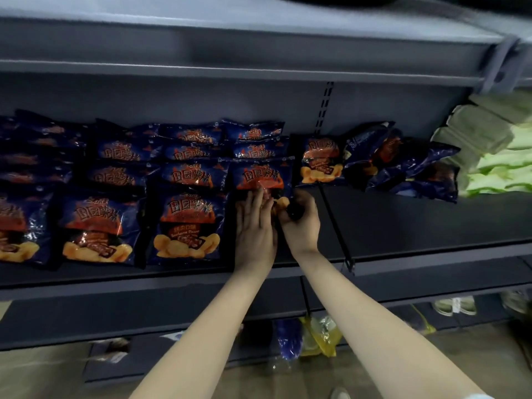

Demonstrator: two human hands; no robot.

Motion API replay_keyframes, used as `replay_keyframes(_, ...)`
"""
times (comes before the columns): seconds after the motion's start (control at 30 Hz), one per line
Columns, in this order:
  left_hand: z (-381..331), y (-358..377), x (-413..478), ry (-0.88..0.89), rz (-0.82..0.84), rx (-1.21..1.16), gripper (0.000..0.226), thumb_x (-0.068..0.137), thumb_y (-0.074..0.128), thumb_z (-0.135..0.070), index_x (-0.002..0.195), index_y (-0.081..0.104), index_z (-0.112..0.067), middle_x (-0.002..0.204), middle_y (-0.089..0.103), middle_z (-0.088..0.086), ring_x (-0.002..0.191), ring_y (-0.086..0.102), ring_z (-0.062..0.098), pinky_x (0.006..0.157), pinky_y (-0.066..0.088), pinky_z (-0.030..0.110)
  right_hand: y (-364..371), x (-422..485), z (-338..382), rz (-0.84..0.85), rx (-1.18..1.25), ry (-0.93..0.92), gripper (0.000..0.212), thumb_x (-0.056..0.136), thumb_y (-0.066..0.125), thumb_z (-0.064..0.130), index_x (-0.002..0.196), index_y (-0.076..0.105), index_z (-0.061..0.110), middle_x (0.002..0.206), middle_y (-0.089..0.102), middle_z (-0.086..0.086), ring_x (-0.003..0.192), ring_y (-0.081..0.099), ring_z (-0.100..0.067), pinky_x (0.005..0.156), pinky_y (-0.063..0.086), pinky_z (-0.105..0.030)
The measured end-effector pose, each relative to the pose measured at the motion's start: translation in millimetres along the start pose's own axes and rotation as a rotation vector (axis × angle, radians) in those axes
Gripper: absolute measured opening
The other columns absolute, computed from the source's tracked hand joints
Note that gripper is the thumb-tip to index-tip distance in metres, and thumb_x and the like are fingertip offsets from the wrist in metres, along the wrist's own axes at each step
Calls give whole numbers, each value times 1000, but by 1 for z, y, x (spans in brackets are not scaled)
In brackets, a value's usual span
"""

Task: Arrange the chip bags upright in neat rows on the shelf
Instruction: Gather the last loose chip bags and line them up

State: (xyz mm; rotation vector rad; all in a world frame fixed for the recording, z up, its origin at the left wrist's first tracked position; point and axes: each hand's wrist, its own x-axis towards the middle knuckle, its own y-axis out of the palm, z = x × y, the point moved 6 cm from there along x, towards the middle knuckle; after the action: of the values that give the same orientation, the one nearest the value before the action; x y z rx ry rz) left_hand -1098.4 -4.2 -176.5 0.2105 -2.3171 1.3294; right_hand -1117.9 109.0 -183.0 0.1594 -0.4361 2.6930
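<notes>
Both hands met on one blue chip bag (260,177) near the front edge of the dark grey metal shelf (417,223): the left hand (254,231) lay flat with fingers spread against it, while the right hand (302,223) pinched its lower corner. More bags stood in rows (121,180) toward the shelf's left end, a loose heap (403,165) slumped toward its right end, and a brown floor (259,378) showed below.

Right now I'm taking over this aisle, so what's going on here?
A person is setting a chip bag upright on the shelf, left hand flat against its front, right hand gripping its lower corner. Neat rows stand to the left; tumbled bags wait on the right.
</notes>
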Motion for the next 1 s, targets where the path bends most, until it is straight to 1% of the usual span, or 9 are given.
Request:
replay_keyframes(0.13,-10,-3,-2,93,-13,-54,58,84,56,-6,137,33,-14,154,19,9,143,10,24,115,9,47,-25,0,-3,-33,48,12,41,83,63,10,121,51,20,121,57,-2,113,54,-15,98,46,-32)
replay_keyframes(0.27,-39,0,7,76,-64,-142,45,88,47,-16,132,40,-13,151,25,11,141,19,28,110,27,52,-63,16,-5,-98,9,-33,37,84,60,5,118,53,15,119,56,-6,109,55,-15,94,44,-25)
replay_keyframes(0.4,-77,7,30,107,-121,-189,39,90,42,-24,127,42,-13,146,34,12,137,27,30,108,30,55,-98,45,-7,-129,-8,-59,41,83,57,0,121,51,14,122,54,-5,110,53,-14,91,42,-22)
replay_keyframes(0.57,-111,15,68,106,-178,-202,41,86,49,-26,123,50,-7,141,40,13,132,35,31,104,35,53,-142,75,0,-178,-7,-127,40,83,57,-1,119,52,15,117,53,-3,108,53,-18,91,45,-27)
replay_keyframes(0.7,-136,31,92,115,-190,-172,50,80,63,-22,125,47,-7,140,40,15,130,36,30,106,35,48,-174,91,-7,-195,21,-148,42,83,57,-2,121,51,14,120,53,-5,109,53,-18,93,48,-34)
replay_keyframes(0.77,-153,42,100,150,-199,-174,48,80,65,-19,124,49,-6,138,42,16,130,37,30,107,34,43,-192,98,-12,-215,20,-162,42,83,58,-2,121,51,14,122,52,-5,112,52,-17,95,47,-33)
replay_keyframes(0.83,-176,53,103,191,-182,-221,46,82,62,-19,124,50,-6,137,43,15,129,39,28,107,35,38,-211,105,-17,-251,0,-173,42,82,58,-2,120,52,13,119,52,-4,107,54,-19,93,48,-35)
replay_keyframes(0.93,-208,70,105,268,-153,-260,45,81,64,-15,123,51,-5,128,51,14,121,46,25,103,38,30,-239,119,-23,-330,-15,-200,39,80,58,-3,116,54,12,112,52,-2,102,56,-21,89,50,-39)
replay_keyframes(1.0,-225,81,108,290,-117,-275,47,79,68,-11,122,52,-6,123,56,13,116,51,25,98,37,24,-257,127,-24,-381,-32,-205,39,78,57,-5,115,54,9,112,53,-6,104,55,-22,92,46,-35)
